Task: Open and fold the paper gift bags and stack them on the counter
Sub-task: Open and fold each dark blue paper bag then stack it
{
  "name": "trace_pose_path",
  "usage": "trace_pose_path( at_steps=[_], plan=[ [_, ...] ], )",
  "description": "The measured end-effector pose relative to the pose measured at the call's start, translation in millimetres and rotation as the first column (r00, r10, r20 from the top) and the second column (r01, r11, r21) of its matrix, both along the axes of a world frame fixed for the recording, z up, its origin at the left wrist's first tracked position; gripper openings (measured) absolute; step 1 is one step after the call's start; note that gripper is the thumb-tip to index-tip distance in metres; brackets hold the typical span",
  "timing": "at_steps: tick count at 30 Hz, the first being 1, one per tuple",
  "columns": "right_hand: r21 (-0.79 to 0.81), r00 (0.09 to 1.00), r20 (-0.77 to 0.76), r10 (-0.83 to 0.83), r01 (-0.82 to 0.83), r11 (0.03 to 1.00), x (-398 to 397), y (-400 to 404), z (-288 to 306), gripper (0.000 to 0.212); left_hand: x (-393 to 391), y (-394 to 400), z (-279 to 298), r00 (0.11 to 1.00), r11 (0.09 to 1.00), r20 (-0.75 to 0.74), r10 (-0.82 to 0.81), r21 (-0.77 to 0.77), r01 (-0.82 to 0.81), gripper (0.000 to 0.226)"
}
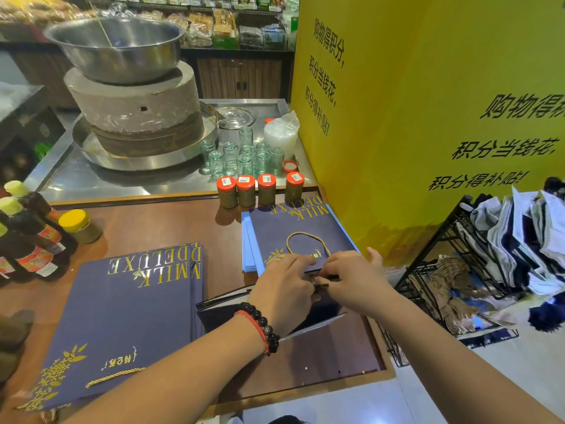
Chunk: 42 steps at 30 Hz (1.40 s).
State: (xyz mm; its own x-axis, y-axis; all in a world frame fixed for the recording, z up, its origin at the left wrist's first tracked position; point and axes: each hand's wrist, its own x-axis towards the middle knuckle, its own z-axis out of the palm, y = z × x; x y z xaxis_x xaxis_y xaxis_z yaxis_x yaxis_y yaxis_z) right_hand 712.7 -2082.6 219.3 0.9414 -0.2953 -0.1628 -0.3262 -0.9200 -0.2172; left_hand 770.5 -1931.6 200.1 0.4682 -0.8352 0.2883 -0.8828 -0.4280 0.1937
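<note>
A navy paper gift bag (pixel 266 319) stands partly opened on the brown counter (pixel 159 228) in front of me. My left hand (pixel 284 289) and my right hand (pixel 351 283) meet at its upper edge, fingers pinching the bag's rim or cord between them. A flat stack of navy bags with gold "MILK DELUXE" lettering (pixel 122 316) lies at the near left. A second flat stack (pixel 293 234), with a gold rope handle on top, lies just beyond my hands.
Four red-lidded jars (pixel 256 191) line the counter's far edge, with glass cups and a stone mill with a steel bowl (pixel 131 96) behind. Sauce bottles (pixel 27 234) stand at left. A yellow sign panel (pixel 428 117) and a black wire rack (pixel 458 270) are at right.
</note>
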Motion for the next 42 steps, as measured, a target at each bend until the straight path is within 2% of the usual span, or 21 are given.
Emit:
trace_pose_path(
  at_steps=[4,7,13,17,20,24,26,28,31,36,42],
  plan=[
    [0.083,0.995,-0.088,-0.038,0.045,0.995,7.5,4.8,2.3,0.022,0.8,1.2,-1.8,0.999,1.0,-0.033,-0.003,-0.005,0.003,0.017],
    [0.06,0.996,-0.074,-0.049,0.053,0.997,7.4,7.9,2.0,0.024,2.5,0.9,-5.3,0.998,1.0,-0.051,0.03,0.005,-0.029,0.016],
    [0.033,0.995,0.073,-0.066,0.063,0.997,1.9,17.7,-9.3,0.025,6.1,1.0,-9.6,0.997,0.999,-0.059,0.043,0.007,-0.043,0.013],
    [0.028,0.974,0.208,-0.093,0.089,0.996,-7.8,20.4,-21.5,0.027,5.2,0.0,-6.9,0.999,0.998,-0.025,0.044,-0.052,-0.046,0.012],
    [0.059,0.911,0.384,-0.154,0.142,0.988,-13.5,26.3,-32.3,0.043,7.4,-1.5,-6.4,1.0,0.996,0.002,0.031,-0.08,-0.031,0.013],
    [0.019,0.815,0.556,-0.162,0.182,0.983,-18.3,29.4,-36.7,0.028,9.6,-1.8,-7.5,1.0,0.998,-0.021,0.009,-0.054,-0.011,0.011],
    [0.192,0.768,0.569,-0.294,0.223,0.956,-15.1,24.4,-28.0,0.024,9.3,-0.8,-6.0,0.998,0.999,-0.052,0.033,0.003,-0.033,0.009],
    [0.38,0.758,0.519,-0.395,0.21,0.901,-10.1,18.4,-19.9,0.028,9.5,0.9,-5.1,0.993,0.996,-0.097,0.062,0.075,-0.055,0.022],
    [0.436,0.813,0.45,-0.369,0.16,0.885,-12.1,12.2,-17.4,0.027,11.7,2.1,0.5,0.989,0.99,-0.127,0.081,0.127,-0.065,0.031],
    [0.603,0.773,0.423,-0.472,0.149,0.784,-15.9,0.5,-17.7,0.021,18.3,4.0,5.4,0.979,0.975,-0.154,0.133,0.199,-0.101,0.032],
    [0.646,0.791,0.405,-0.459,0.107,0.756,-24.1,-6.3,-18.9,0.019,29.7,16.0,7.1,0.97,0.971,-0.194,0.144,0.216,-0.101,0.026]
  ],
)
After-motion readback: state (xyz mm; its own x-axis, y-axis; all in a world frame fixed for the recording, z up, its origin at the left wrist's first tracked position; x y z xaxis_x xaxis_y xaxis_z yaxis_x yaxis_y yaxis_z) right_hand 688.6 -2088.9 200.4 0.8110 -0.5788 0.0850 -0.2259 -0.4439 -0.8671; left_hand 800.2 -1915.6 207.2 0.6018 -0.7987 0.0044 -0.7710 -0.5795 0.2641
